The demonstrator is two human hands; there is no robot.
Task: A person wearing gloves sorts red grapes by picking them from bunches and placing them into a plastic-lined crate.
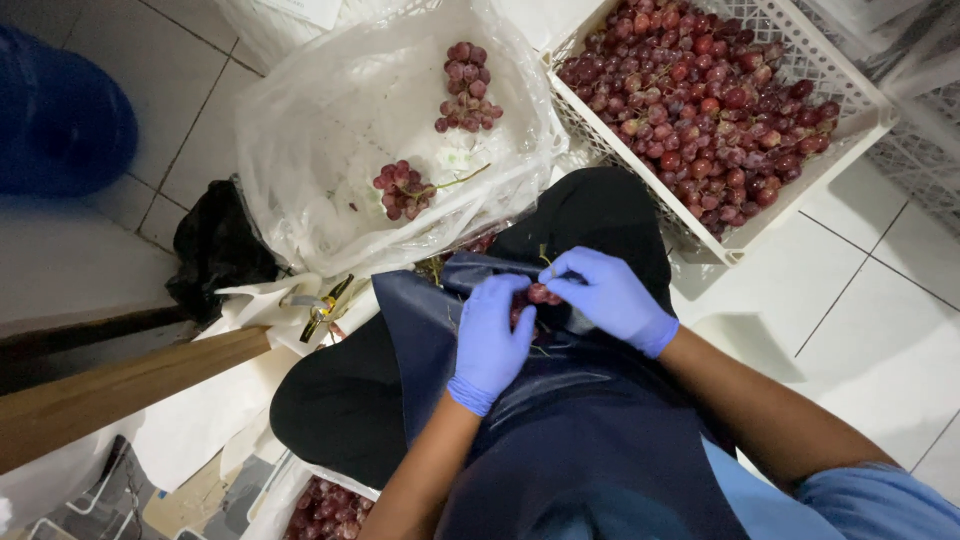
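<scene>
Blue-gloved, the left hand [492, 335] and right hand [607, 295] both pinch a small red grape cluster [538, 295] over a dark apron [560, 420] on the lap. Beyond sit a bag-lined box [330, 110] holding two bunches and a white crate [860, 110] of grapes.

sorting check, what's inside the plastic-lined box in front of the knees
Inside the plastic-lined box lie two small bunches of red grapes: one near the far side, one nearer the knees, with a bare stem sticking out. The crumpled liner hides the box's floor and walls.

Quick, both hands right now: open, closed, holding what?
Left hand: closed on the grapes.
Right hand: closed, pinching the same grapes.
</scene>
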